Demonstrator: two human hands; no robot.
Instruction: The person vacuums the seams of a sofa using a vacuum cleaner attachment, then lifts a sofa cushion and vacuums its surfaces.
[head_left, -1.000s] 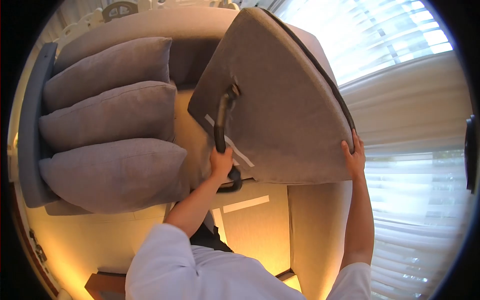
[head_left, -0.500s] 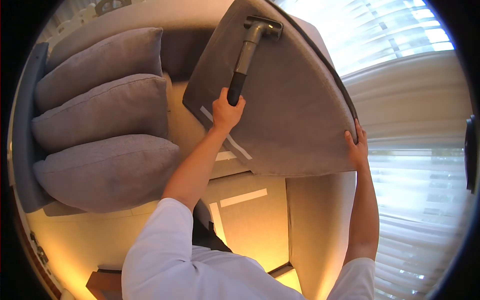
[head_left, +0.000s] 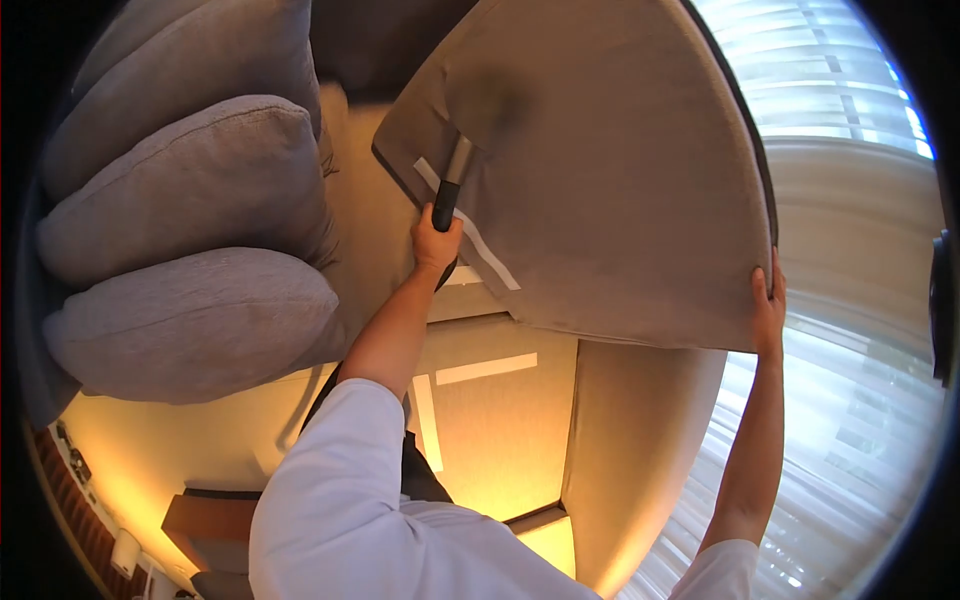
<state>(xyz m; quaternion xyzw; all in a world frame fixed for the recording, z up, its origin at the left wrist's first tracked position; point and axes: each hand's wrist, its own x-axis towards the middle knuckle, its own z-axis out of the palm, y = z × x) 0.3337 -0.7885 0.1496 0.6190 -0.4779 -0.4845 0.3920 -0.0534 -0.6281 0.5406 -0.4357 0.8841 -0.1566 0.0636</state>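
Our left hand (head_left: 437, 243) wraps its fingers round the wand (head_left: 459, 160), whose blurred head (head_left: 487, 105) is at the cushion (head_left: 620, 180), near its left edge; our right hand (head_left: 769, 308) clasps the cushion's edge by its lower right corner.

Cool daylight glares through the window (head_left: 820, 80) at right, while a warm yellow glow lights the sofa base (head_left: 490, 440). Blur smears the nozzle (head_left: 490, 105), and fisheye distortion bows the edges into black corners.
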